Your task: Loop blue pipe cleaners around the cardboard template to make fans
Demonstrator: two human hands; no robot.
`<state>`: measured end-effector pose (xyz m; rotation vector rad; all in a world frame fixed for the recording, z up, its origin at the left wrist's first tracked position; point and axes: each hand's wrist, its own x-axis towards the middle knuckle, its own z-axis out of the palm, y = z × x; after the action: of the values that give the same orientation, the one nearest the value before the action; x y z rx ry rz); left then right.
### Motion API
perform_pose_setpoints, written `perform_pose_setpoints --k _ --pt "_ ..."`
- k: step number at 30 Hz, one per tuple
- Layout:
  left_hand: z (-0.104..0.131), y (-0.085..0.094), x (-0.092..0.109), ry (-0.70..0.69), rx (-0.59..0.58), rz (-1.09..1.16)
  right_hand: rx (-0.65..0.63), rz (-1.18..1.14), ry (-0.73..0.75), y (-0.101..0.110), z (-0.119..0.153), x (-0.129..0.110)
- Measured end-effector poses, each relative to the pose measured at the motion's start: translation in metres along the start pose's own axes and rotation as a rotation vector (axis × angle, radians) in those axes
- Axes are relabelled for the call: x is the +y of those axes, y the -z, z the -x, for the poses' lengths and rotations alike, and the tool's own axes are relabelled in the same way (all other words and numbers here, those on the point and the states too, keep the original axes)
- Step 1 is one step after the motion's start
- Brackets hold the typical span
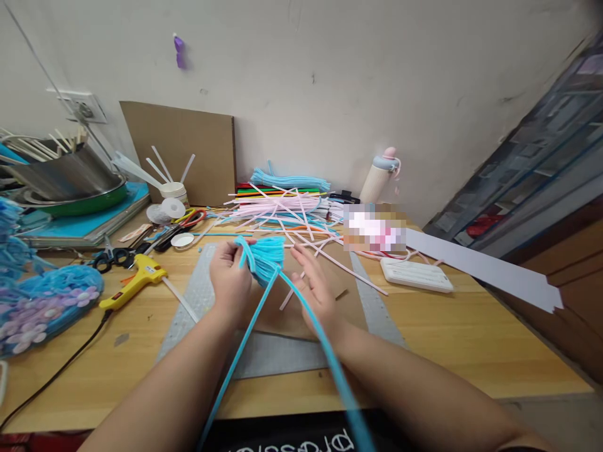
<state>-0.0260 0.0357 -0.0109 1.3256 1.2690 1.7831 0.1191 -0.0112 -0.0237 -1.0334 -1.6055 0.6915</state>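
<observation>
My left hand [229,282] is closed around one side of a bright blue bundle of folded pipe cleaners [267,258], held above the cutting mat [268,361]. Two long blue strands run down from the bundle toward my body, one passing over my right wrist area. Just right of the bundle, my right hand [319,295] has its fingers stretched out and nothing gripped. Whether its fingertips touch the bundle's edge I cannot tell. Beneath both hands lies a brown cardboard sheet [287,320].
Pink pipe cleaners [277,204] are heaped at the back. On the left are a yellow glue gun [136,282], scissors [113,256], a fluffy blue piece with flowers [51,307] and a metal pot [70,172]. A bottle [377,179] and white keyboard [414,275] stand right.
</observation>
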Motion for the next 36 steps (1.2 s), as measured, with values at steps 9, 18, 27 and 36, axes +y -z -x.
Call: perform_pose_setpoints --k 9,18,27,36 --pt "-0.007 0.015 0.021 -0.396 -0.064 -0.371 -0.510 -1.096 -0.824 0.007 -0.011 0.000" --pt "-0.001 0.012 0.020 -0.378 -0.184 -0.342 -0.355 -0.844 -0.657 0.004 -0.009 -0.001" --pt "0.007 0.008 0.020 -0.413 -0.149 -0.305 -0.206 -0.622 -0.548 0.003 -0.012 0.006" --pt "0.007 0.008 0.013 -0.275 -0.033 -0.426 -0.132 -0.532 -0.474 0.005 -0.015 0.009"
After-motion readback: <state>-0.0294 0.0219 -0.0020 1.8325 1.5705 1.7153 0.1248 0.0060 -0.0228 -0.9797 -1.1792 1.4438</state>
